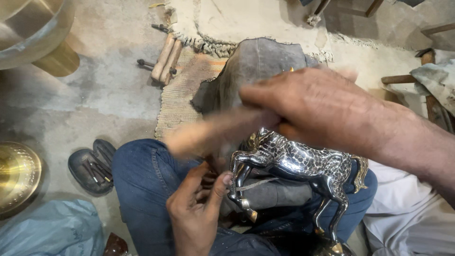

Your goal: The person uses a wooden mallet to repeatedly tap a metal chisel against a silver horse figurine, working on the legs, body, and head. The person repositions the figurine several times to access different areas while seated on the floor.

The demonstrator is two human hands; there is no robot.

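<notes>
Right hand (308,102) grips a blurred wooden handle (213,132); left hand (196,204) pinches the metal horse (294,166).

— What carries everything here?
— A dusty concrete floor (109,90). A striped woven mat (177,97) lies on it, with two wooden-handled tools (166,59) at its upper edge.
— And to the left?
— A pair of dark sandals (92,166), a brass bowl (16,173) and a blue plastic bag (52,230).

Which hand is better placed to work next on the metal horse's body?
Probably the right hand: it holds the blurred wooden tool just above the horse. The left hand is lower, beside its front legs.
</notes>
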